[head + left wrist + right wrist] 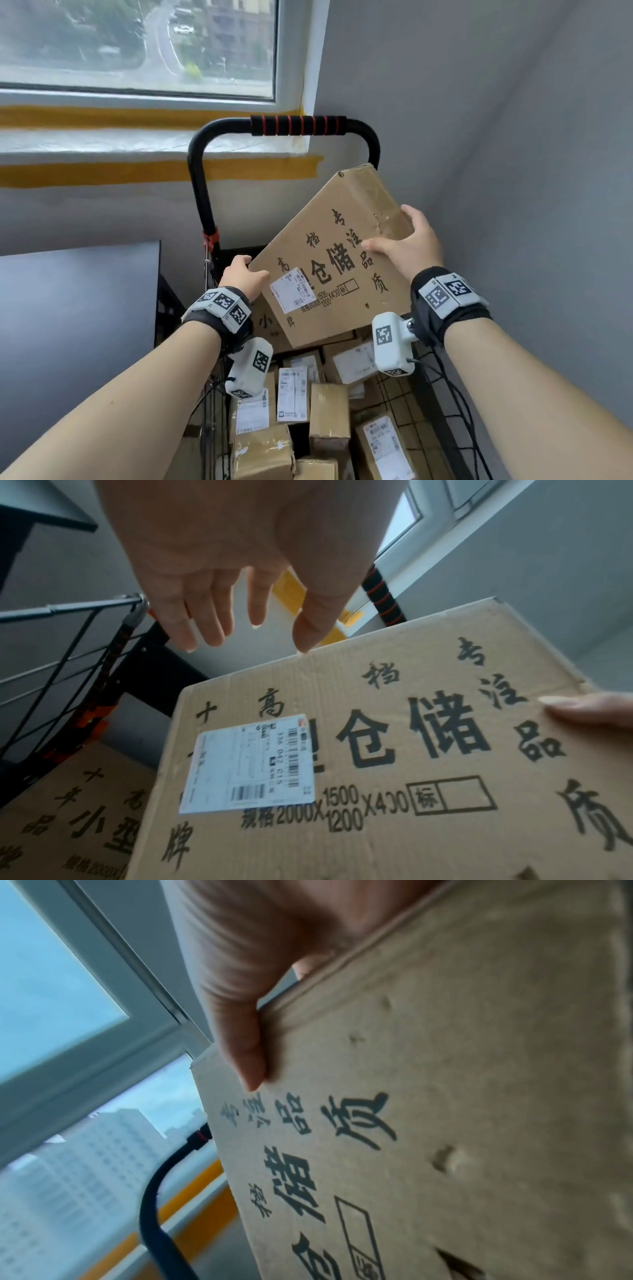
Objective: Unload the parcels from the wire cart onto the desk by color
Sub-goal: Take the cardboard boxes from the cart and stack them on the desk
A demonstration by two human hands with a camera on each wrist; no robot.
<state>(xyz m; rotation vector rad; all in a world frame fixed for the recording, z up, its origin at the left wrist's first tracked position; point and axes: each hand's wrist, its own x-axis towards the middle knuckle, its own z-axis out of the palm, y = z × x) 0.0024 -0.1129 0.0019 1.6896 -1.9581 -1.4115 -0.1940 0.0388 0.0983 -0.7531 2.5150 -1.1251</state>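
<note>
A large flat brown cardboard box (335, 260) with black print and a white label hangs tilted above the wire cart (432, 394). My right hand (407, 240) grips its right edge, with the thumb (246, 1056) pressed on the printed face (445, 1096) and the fingers behind it. My left hand (250, 269) is at the box's left corner. In the left wrist view its fingers (205, 620) hang fairly straight past the box's far edge, and only the thumb tip touches the box (394, 750). Several smaller brown parcels (329, 414) with white labels lie in the cart below.
A second large printed box (267, 325) stands in the cart under the lifted one. The cart's black handle (298, 125) rises behind, in front of the window sill. A dark grey desk top (78, 291) is at the left and a grey wall close on the right.
</note>
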